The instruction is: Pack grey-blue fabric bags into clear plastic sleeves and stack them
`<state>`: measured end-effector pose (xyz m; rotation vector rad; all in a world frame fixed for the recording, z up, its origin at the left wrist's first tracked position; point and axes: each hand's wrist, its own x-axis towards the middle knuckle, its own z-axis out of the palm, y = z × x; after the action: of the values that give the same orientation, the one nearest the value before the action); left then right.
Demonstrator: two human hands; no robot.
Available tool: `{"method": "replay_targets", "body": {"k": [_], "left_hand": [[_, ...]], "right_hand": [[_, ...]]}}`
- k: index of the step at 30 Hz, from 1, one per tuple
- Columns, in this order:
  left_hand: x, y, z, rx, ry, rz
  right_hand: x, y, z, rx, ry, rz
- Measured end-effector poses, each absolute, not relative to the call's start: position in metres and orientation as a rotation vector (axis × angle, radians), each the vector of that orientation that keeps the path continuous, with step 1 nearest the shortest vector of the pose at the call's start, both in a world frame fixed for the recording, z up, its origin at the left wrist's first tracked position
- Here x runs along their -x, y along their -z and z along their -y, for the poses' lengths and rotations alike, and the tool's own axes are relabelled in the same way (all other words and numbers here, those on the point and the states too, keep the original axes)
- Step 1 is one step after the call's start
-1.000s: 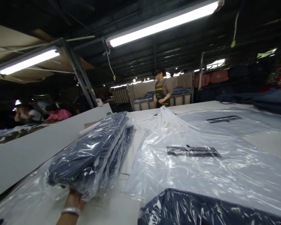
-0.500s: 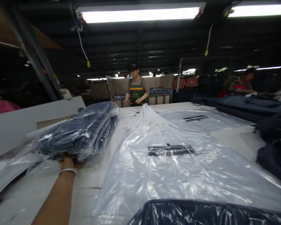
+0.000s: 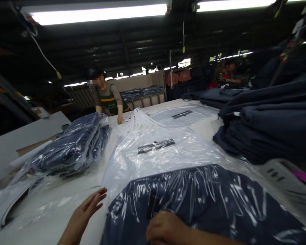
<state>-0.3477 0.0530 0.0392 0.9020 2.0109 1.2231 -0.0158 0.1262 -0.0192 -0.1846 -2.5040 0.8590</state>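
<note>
A navy garment in a clear plastic bag [image 3: 204, 194] lies folded in front of me. My right hand [image 3: 165, 224] rests over its near part with the fingers curled in; what they hold, if anything, is hidden. My left hand [image 3: 88, 211] hovers just left of this bag, fingers stretched and slightly apart, nothing in them. Beyond the garment are flat clear bags [image 3: 155, 163], marked with a black printed strip [image 3: 156, 145]. On the left stands a stack of bagged navy garments [image 3: 68, 146], apart from my left hand.
White strips [image 3: 140, 120] lie fanned out on the white table [image 3: 204, 127]. Unbagged navy garments [image 3: 275, 126] are piled at the right, near a grey plastic piece [image 3: 283, 180]. Across the table a co-worker in a green apron [image 3: 112, 103] leans in; another person [image 3: 225, 76] sits farther back.
My left hand has left the stack of bagged garments and come nearer. My right hand has come into view on the bagged garment. The view has turned right; the co-worker now leans to the stack.
</note>
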Motion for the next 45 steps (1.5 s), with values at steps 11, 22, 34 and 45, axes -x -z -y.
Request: {"method": "replay_targets", "body": {"k": [11, 22, 34, 45], "left_hand": [[0.224, -0.005, 0.062, -1.8, -0.49, -2.452], [0.212, 0.027, 0.076, -1.069, -0.929, -2.468], [0.173, 0.015, 0.098, -1.462, -0.633, -2.893], [0.187, 0.054, 0.107, -1.629, -0.996, -2.63]], "right_hand": [[-0.192, -0.04, -0.118, 1.009, -0.16, 2.304], [-0.281, 0.077, -0.146, 1.531, -0.208, 1.804], [-0.246, 0.023, -0.177, 1.246, 0.173, 2.193], [-0.29, 0.069, -0.165, 1.275, -0.041, 2.043]]}}
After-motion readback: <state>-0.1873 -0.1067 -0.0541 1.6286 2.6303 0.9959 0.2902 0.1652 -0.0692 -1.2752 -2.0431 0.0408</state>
